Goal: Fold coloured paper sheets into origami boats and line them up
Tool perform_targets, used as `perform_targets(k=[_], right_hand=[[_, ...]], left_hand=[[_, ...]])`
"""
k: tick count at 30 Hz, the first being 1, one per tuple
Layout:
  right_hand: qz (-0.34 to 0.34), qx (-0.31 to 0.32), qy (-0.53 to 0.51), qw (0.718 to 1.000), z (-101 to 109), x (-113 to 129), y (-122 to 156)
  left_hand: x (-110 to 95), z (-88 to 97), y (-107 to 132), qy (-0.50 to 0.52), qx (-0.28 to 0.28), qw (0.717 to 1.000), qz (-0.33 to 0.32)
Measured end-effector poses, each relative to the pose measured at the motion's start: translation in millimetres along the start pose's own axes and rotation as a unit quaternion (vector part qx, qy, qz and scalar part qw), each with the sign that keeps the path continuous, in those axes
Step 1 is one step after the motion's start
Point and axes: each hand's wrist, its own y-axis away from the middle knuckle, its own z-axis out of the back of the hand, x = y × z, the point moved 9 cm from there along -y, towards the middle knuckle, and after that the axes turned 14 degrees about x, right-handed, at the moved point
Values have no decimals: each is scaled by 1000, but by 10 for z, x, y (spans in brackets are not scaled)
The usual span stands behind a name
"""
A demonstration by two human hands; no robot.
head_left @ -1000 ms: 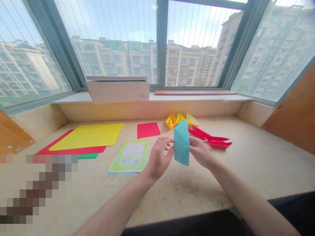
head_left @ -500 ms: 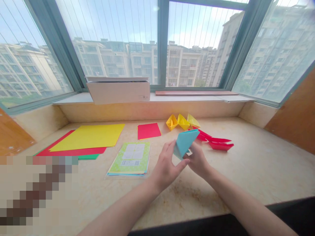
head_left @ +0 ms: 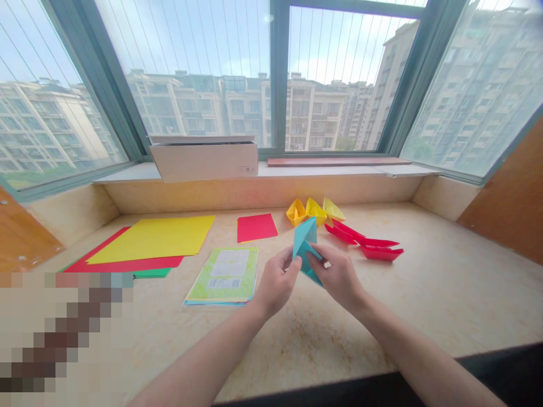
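A folded piece of light blue origami paper is held above the counter between both hands, its pointed flaps standing up and partly spread. My left hand pinches its left side with thumb and fingers. On the other side my right hand grips it, thumb and fingers pressed against the lower folds. Beyond the hands stand three yellow paper boats, one paler than the others. Red folded paper boats lie to their right, close behind my right hand.
Large yellow sheets lie over red and green ones at the left. A small red paper stack and a plastic-wrapped paper pack are nearer the middle. On the windowsill rests a white box. The counter's front edge is nearby.
The blue paper has been turned and lowered slightly to the left, so its folded inner side shows. My right hand has come out from behind it to grip its right side.
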Motion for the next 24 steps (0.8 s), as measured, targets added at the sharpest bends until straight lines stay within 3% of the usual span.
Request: perform_targets(k=[4, 8, 12, 15, 17, 20, 24], right_hand=[[27, 2, 0, 1000, 16, 98, 5], [92, -8, -12, 996, 96, 263, 33], [84, -34, 4, 996, 188, 230, 21], [1, -42, -26, 999, 209, 5, -15], [-43, -6, -67, 997, 141, -129, -41], [-70, 60, -95, 991, 17, -212, -61], [-79, 85, -67, 991, -14, -209, -53]], left_hand=[[124, 72, -31, 63, -22, 998, 23], [230, 275, -18, 109, -93, 987, 69], [229, 455, 37, 63, -154, 980, 110], [163, 414, 25, 32, -130, 985, 112], [128, 333, 3, 25, -95, 989, 108], [94, 241, -24, 2, -52, 994, 100], [57, 259, -42, -7, -44, 997, 69]])
